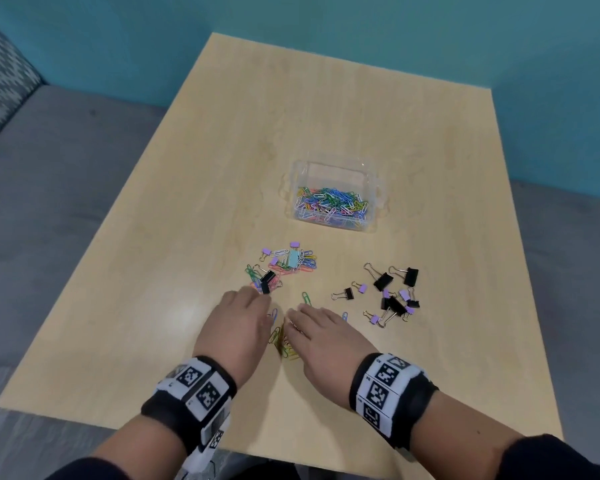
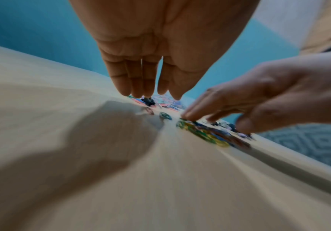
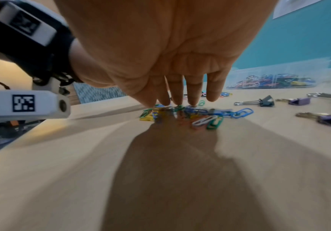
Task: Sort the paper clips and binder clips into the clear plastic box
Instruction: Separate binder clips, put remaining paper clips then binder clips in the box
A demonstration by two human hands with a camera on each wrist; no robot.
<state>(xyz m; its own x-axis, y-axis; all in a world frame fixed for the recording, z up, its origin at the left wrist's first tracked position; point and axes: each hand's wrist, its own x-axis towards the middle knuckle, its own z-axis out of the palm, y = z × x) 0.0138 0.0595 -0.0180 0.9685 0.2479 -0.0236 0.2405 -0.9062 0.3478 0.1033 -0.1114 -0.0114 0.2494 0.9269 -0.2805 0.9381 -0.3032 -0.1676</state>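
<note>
Paper clips (image 1: 284, 344) heaped on counter (image 1: 326, 116) between flat, empty left hand (image 1: 236, 327) and right hand (image 1: 323, 337), likely raking them together; clear plastic box (image 1: 333, 197) beyond, part-filled.

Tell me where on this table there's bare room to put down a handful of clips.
Bare wood on the table lies left of the clear box, and beyond the box toward the far edge. It is crowded nearer: mixed pile, binder clips, and both hands, left hand and right hand, over loose paper clips.
</note>
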